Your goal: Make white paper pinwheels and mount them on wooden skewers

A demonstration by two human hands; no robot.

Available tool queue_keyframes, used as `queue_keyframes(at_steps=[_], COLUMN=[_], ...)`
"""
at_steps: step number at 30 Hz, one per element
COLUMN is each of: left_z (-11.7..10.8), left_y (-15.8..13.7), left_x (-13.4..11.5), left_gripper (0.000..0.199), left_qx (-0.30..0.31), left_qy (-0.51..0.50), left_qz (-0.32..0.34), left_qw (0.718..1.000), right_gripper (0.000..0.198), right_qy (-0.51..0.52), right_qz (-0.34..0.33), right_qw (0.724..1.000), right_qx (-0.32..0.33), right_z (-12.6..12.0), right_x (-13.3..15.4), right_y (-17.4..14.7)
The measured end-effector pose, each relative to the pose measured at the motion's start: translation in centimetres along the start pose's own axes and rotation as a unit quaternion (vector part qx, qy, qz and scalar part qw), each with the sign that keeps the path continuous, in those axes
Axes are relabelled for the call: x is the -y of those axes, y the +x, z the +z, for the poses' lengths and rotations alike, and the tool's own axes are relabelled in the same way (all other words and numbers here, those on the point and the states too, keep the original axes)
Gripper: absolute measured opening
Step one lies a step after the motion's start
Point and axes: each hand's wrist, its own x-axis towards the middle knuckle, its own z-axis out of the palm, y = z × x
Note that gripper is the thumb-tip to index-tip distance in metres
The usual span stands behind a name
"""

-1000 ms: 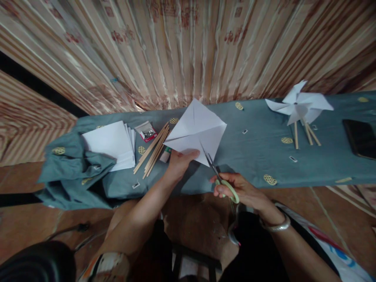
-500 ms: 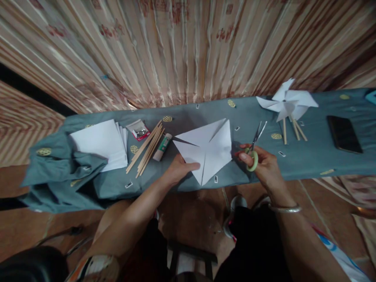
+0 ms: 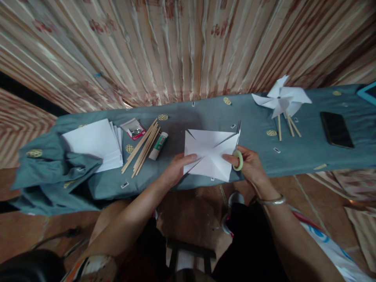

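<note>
A square sheet of white paper point(image 3: 210, 147), slit inward from its corners, is held above the table between both hands. My left hand point(image 3: 178, 166) grips its left edge, thumb on top and fingers underneath. On the right edge, my right hand point(image 3: 246, 162) presses its thumb on the paper. Scissors with pale green handles point(image 3: 238, 160) hang on that same hand, their blades pointing away from me behind the paper's right edge. The right fingers are partly hidden beneath the sheet.
Left on the cloth-covered table point(image 3: 176, 117) lie stacked paper point(image 3: 91, 143), a small box of metal pins point(image 3: 133, 129), wooden sticks point(image 3: 143, 147) and a glue stick point(image 3: 158, 145). Paper pinwheels on sticks point(image 3: 282, 100) and a phone point(image 3: 336, 129) are at the right. A curtain hangs behind.
The paper has turned from a diamond to a square-on position. My right hand has moved left with the scissors and taken the paper's right edge. The view has shifted slightly.
</note>
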Motion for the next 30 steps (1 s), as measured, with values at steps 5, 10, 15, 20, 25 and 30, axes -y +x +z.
queue_keyframes(at_steps=[5,10,15,20,25,30], left_z=[0.4,1.3,2.1,1.1,-0.6,-1.7], left_y=[0.1,0.3,0.7,1.3,1.6,1.8], left_x=[-0.3,0.1,1.1,1.1,-0.4,-1.6], left_gripper=[0.069,0.060,0.049,0.049,0.041,0.045], left_qx=[0.037,0.018,-0.083,-0.130,-0.193,-0.210], left_qy=[-0.099,-0.041,0.037,0.063,0.122,0.141], left_qz=[0.026,0.037,0.119,0.168,0.228,0.254], left_qw=[0.994,0.998,0.989,0.975,0.946,0.934], right_gripper=[0.042,0.041,0.042,0.039,0.047,0.050], right_qy=[0.054,0.062,0.041,0.009,-0.007,-0.031], right_qz=[-0.004,-0.026,-0.022,-0.032,-0.003,0.075], right_qw=[0.994,0.990,0.995,0.999,0.997,0.974], right_qx=[-0.092,-0.122,-0.088,-0.041,0.077,0.212], right_z=[1.2,2.8,3.9,4.1,4.1,4.0], right_x=[-0.8,-0.5,0.1,0.0,-0.4,-0.1], right_y=[0.6,0.7,0.5,-0.4,-2.0,-3.3])
